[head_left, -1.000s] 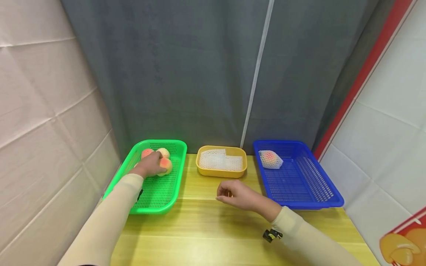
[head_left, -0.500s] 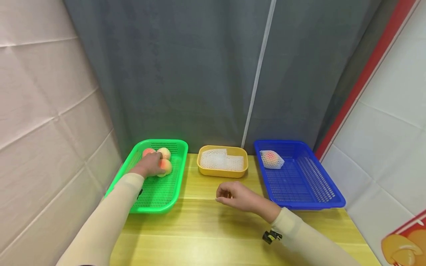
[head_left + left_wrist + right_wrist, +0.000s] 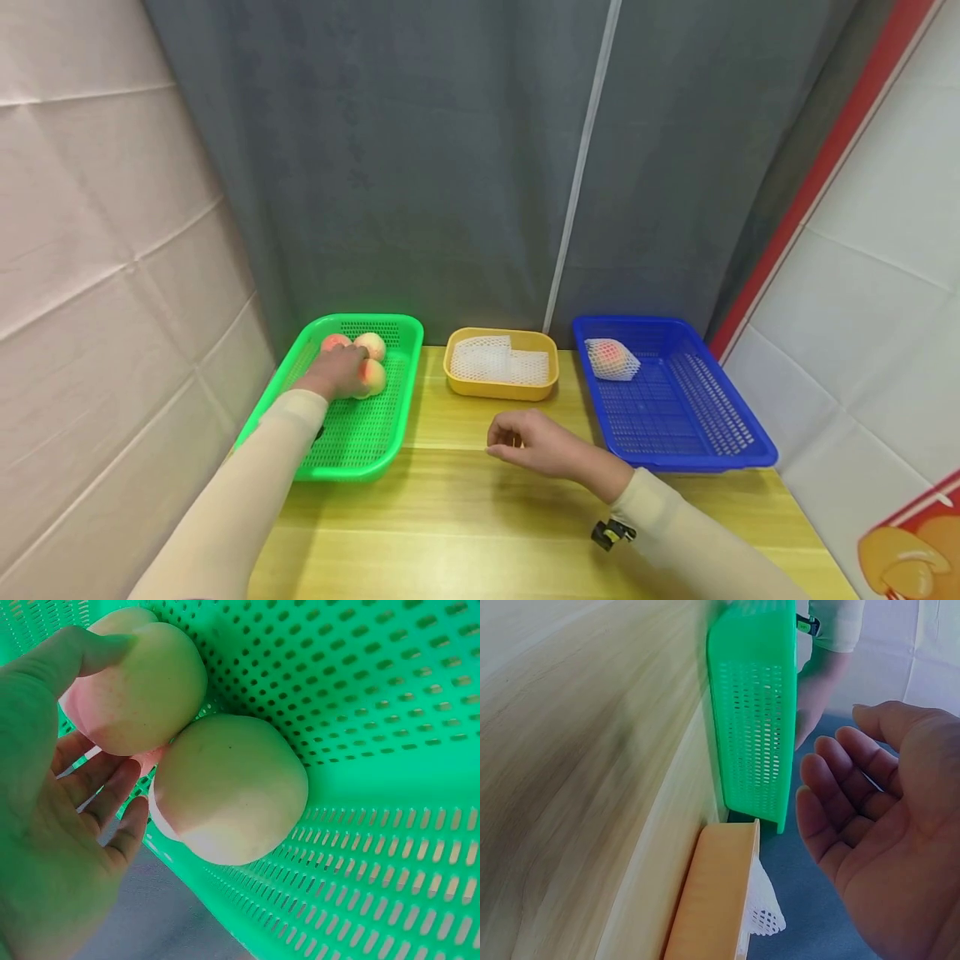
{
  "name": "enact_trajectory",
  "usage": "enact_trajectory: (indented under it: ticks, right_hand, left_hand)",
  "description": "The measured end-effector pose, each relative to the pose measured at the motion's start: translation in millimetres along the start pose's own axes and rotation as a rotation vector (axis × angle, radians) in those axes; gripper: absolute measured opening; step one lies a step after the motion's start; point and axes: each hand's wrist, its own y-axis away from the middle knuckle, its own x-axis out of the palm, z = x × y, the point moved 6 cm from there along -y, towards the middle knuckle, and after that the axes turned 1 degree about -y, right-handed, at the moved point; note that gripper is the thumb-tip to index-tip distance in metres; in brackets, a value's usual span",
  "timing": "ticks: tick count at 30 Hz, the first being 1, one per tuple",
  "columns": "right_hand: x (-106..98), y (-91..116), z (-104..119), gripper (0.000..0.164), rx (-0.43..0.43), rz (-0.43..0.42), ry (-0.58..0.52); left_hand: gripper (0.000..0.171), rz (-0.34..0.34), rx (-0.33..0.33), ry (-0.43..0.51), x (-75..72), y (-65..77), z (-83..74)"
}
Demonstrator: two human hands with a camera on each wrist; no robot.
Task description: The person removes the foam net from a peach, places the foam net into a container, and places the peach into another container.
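Note:
My left hand reaches down into a green basket that holds several peaches. In the left wrist view, its thumb lies on top of one peach and the fingers curve round the near side, so it grips that peach. Another peach sits right beside it, close to the fingertips. The head view shows a pale peach and a reddish peach beyond the hand. My right hand hovers over the table with loosely curled fingers and holds nothing.
A small yellow tray with white foam net sleeves stands at the back middle. At the right is a blue basket holding one netted peach. A grey curtain hangs behind the wooden table.
My left thumb has drawn back a little from the right-hand peach in the head view. The right hand has stayed in place.

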Motion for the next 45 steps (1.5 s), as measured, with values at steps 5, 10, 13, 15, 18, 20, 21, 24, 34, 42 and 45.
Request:
enact_trajectory:
  ticks: [5, 10, 13, 15, 18, 20, 21, 24, 34, 42, 45]
  right_hand:
    - [2, 1, -2, 0.004, 0.01, -0.004, -0.003]
    - [2, 3, -4, 0.004, 0.016, -0.012, -0.017]
    - [2, 5, -6, 0.004, 0.024, -0.018, -0.024]
    - [2, 6, -8, 0.004, 0.035, -0.025, -0.027]
    - [-1, 9, -11, 0.004, 0.055, -0.042, -0.036]
    - [-3, 11, -14, 0.004, 0.061, -0.064, -0.038]
    - [-5, 12, -15, 0.005, 0.062, -0.075, -0.036]
    - [-10, 14, -17, 0.006, 0.057, -0.118, -0.03]
    - [-18, 19, -29, 0.008, 0.091, -0.206, 0.023]
    - [-13, 23, -39, 0.01, 0.114, -0.194, 0.029]
    - [-18, 25, -36, 0.009, 0.11, -0.207, 0.033]
  left_hand:
    - [0.044, 0.008, 0.023, -0.013, 0.7, 1.5, -2.6]
    - [0.05, 0.02, 0.043, 0.006, -1.6, 3.8, -7.0]
    - [0.055, -0.01, 0.058, 0.019, -11.0, 7.3, -15.7]
    - [0.056, -0.036, 0.078, 0.04, -24.0, 12.0, -29.1]
    - [0.051, -0.065, 0.113, 0.088, -47.6, 21.8, -61.2]
    - [0.049, -0.103, 0.153, 0.14, -59.8, 28.2, -87.2]
    - [0.048, -0.127, 0.174, 0.171, -63.5, 31.2, -100.2]
    - [0.042, -0.216, 0.248, 0.269, -65.7, 41.3, -139.4]
    - [0.031, -0.192, 0.329, 0.525, -2.0, 62.0, -227.9]
    - [0.028, -0.156, 0.293, 0.6, 21.9, 62.4, -237.4]
    - [0.028, -0.168, 0.297, 0.599, 20.8, 60.0, -238.8]
